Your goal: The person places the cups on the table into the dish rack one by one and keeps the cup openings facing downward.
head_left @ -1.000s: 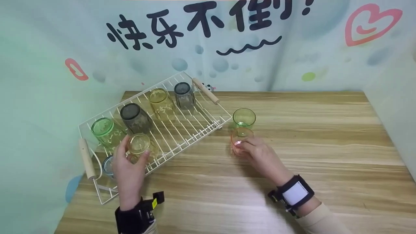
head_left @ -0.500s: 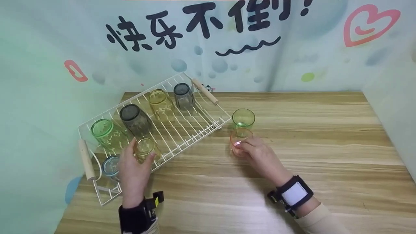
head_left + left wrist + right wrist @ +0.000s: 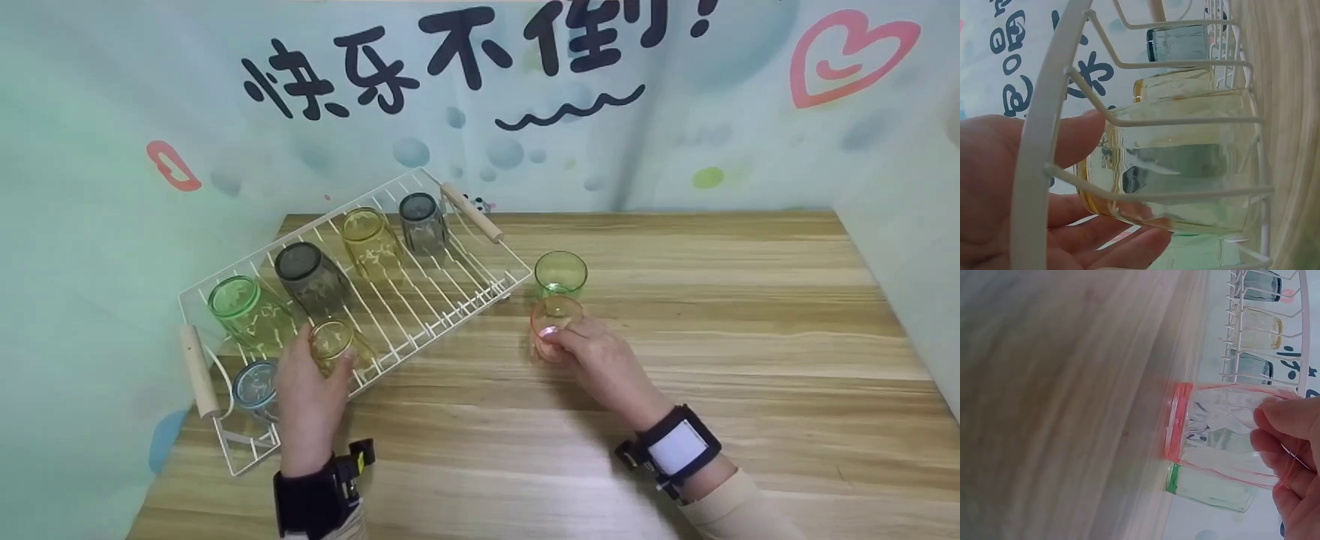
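Observation:
In the head view, my left hand (image 3: 309, 409) has its thumb and fingers round the base of an upside-down yellow glass (image 3: 332, 343), at the front of a white wire rack (image 3: 480, 303). The left wrist view shows this yellow glass (image 3: 1185, 163) mouth down behind the rack's wires, thumb on one side and fingers on the other. Over the table, my right hand (image 3: 611, 364) pinches the rim of an upright pink glass (image 3: 541, 345). The right wrist view has the base of the pink glass (image 3: 1176, 422) right at the tabletop. Just behind it stands an upright green glass (image 3: 561, 271).
Along the rack, upside down, are a green glass (image 3: 240, 300), a dark grey glass (image 3: 304, 270), another yellow glass (image 3: 367, 232), a smaller grey glass (image 3: 424, 221) and a blue glass (image 3: 256, 384). Wooden handles (image 3: 199, 367) cap the rack's ends. A printed curtain (image 3: 675, 150) hangs behind.
My left hand has moved a little right and nearer with the yellow glass, and the blue glass shows more. The right hand and pink glass have stayed put.

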`<action>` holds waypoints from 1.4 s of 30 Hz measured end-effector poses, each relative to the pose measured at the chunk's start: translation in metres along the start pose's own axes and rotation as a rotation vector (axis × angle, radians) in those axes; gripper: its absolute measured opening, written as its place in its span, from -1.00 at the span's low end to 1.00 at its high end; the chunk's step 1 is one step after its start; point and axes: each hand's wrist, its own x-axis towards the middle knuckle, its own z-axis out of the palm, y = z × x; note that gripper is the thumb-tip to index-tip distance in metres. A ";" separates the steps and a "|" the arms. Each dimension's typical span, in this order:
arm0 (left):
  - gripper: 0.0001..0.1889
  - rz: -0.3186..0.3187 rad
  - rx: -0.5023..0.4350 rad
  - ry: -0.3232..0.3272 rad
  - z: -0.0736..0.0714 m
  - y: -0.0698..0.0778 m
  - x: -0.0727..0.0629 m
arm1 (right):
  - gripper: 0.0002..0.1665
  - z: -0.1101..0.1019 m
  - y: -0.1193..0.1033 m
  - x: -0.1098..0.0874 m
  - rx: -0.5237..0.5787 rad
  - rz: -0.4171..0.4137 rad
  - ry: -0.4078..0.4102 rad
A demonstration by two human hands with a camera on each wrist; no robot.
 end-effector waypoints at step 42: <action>-0.39 0.292 -0.105 0.059 0.005 0.057 -0.011 | -0.74 -0.043 -0.023 0.007 0.178 0.017 0.291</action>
